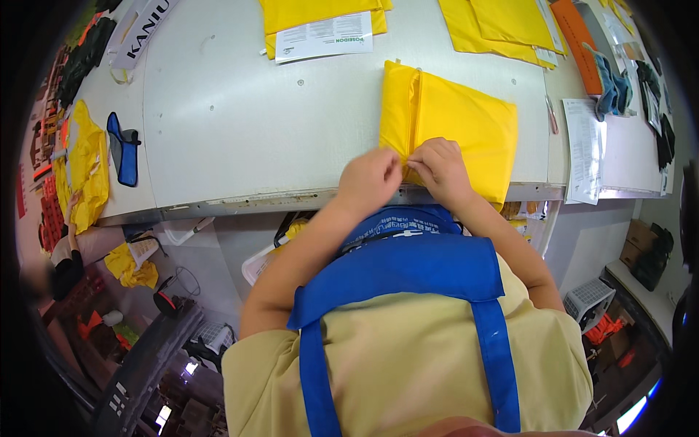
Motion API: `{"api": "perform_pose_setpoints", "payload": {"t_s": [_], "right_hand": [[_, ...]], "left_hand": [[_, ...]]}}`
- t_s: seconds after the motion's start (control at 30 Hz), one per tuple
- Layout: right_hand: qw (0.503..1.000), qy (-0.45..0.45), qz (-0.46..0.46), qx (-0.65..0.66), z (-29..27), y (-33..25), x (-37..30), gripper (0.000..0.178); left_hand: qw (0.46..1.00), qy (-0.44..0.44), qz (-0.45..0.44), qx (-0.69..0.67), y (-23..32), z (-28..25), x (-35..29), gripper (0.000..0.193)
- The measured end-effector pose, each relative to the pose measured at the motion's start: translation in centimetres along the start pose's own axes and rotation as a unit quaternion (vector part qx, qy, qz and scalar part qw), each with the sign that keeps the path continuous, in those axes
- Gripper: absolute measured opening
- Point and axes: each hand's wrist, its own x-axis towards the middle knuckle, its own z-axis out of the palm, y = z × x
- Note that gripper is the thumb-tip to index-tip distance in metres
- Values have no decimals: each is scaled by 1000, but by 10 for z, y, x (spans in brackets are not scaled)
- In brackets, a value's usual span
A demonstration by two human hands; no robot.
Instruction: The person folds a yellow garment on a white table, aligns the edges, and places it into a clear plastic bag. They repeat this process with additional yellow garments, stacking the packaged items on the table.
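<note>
Head view: a yellow fabric pouch (462,127) lies flat on the pale worktable (240,131), slightly right of centre, its near corner reaching over the table's front edge. A raised lengthwise fold (415,109) runs along its left side. The right hand (441,171) is at the near end of this fold, thumb and fingertips pinched together on the yellow fabric. The left hand (371,178) is just beside it at the near left corner, fingers curled; motion blur obscures the fingertips, so whether they grip the fabric cannot be determined. Beyond, a yellow stack (324,11) bears a white printed sheet (324,40); a second yellow stack (502,29) lies at upper right, near an orange box (575,44) and blue gloves (615,87).
</note>
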Motion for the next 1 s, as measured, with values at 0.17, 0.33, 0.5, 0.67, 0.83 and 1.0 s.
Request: {"api": "perform_pose_setpoints", "payload": {"t_s": [0.17, 0.33, 0.5, 0.67, 0.83, 1.0], "right_hand": [[998, -28, -49, -34, 14, -2, 8, 7], [990, 8, 7, -141, 16, 19, 37, 8], [976, 33, 106, -188, 20, 50, 87, 9], [972, 18, 169, -162, 18, 77, 121, 11], [962, 63, 195, -182, 11, 65, 82, 27], [927, 65, 209, -306, 7, 29, 13, 50]], "left_hand": [[995, 22, 29, 98, -17, 23, -10, 13], [997, -12, 14, 69, -34, 35, -5, 14], [996, -59, 2, 70, -34, 30, -2, 14], [996, -63, 4, 68, -35, 24, 1, 16], [990, 2, 85, 116, -12, 9, 31, 47], [978, -18, 110, 177, -57, 44, 54, 76]]}}
